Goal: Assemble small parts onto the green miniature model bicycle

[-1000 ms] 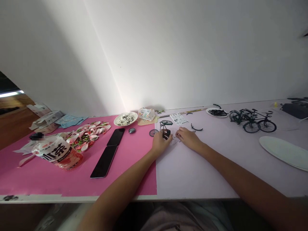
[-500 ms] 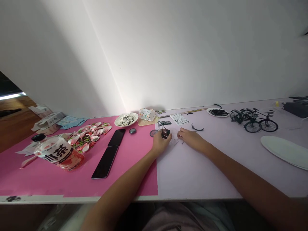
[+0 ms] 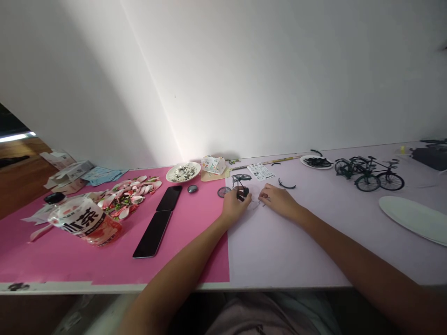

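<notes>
- Two bare hands are working close together over a pale lilac tabletop (image 3: 279,253), just beside the edge of a pink surface (image 3: 195,232).
- The left hand (image 3: 233,205) is gripping a dark bicycle model (image 3: 241,177) between thumb and fingers, and the model's upper end is rising clear of the knuckles.
- The right hand (image 3: 277,200) is hovering low to the right, its fingertips drawn together over tiny pieces (image 3: 256,205); whether it is pinching one cannot be told at this size.
- A spoked wheel (image 3: 223,191) is lying just left of the left hand, and whether it is joining the model cannot be made out.
- Slender parts are posing the main danger: too firm a squeeze by the left hand could be bending or snapping the model's frame.
- Those tiny pieces are barely showing against the pale surface, so a careless brush of the right hand could be scattering them out of sight.
- A black curved strip (image 3: 287,185) is lying just beyond the right hand, where an outward sweep could be flicking it away.
- Farther right, assembled bicycles (image 3: 368,182) are standing crowded together, and a wide-swinging right arm could be toppling them.
</notes>
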A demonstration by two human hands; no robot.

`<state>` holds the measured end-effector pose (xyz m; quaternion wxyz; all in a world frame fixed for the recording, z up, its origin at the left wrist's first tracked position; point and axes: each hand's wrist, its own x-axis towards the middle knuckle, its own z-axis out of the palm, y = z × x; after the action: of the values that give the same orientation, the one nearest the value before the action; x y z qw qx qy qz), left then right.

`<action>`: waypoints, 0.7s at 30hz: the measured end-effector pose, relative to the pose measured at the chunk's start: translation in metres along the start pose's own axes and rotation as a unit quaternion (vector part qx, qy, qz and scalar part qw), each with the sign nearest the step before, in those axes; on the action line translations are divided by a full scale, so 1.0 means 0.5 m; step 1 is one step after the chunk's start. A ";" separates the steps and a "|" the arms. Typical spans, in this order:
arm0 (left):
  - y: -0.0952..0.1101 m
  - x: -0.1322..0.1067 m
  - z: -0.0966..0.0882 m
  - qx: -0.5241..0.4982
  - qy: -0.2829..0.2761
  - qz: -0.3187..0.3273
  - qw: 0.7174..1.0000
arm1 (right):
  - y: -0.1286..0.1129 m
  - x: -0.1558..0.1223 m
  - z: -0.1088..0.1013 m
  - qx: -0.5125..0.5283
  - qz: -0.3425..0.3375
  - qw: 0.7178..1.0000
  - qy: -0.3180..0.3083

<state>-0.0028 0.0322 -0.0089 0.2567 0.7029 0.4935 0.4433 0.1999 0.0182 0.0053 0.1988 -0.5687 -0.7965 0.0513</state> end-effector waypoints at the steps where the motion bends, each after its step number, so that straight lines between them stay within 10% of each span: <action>1: 0.001 -0.001 0.000 0.008 -0.004 0.003 1.000 | -0.004 0.000 0.001 -0.012 0.008 1.000 -0.001; 21: 0.010 -0.011 0.004 -0.068 -0.036 0.000 0.997 | -0.001 0.001 0.015 0.018 -0.011 0.999 0.027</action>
<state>0.0005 0.0255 -0.0079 0.3213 0.6992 0.4532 0.4501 0.1965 0.0195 -0.0011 0.2311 -0.5573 -0.7961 0.0477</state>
